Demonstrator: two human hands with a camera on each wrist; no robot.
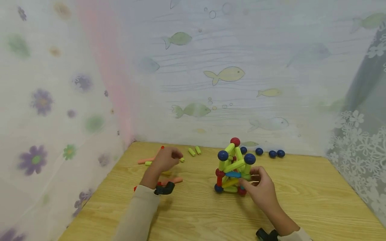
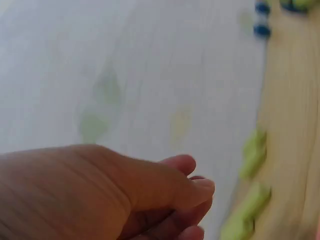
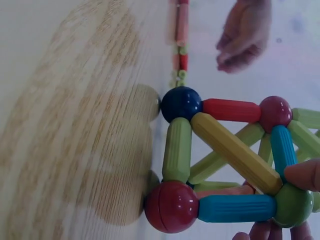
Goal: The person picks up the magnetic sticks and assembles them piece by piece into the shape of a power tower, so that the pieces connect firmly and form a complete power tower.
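A magnetic stick-and-ball structure (image 1: 230,170) stands on the table, with a red ball (image 1: 235,142) at its top. My right hand (image 1: 263,187) grips its right side. In the right wrist view, the thumb (image 3: 305,175) presses a green ball (image 3: 293,205) while fingertips show on the ball's other side. My left hand (image 1: 164,160) hovers over loose sticks on the left, its fingers loosely bent. Close up in the left wrist view, the left thumb (image 2: 175,190) lies against the fingertips, and nothing shows between them.
Short yellow-green sticks (image 1: 191,152) lie near the wall. Around the left forearm are orange sticks (image 1: 175,180) and other sticks, partly hidden. Several dark blue balls (image 1: 259,151) line the back edge behind the structure. A fish-patterned curtain (image 1: 229,110) hangs behind the table (image 1: 199,214).
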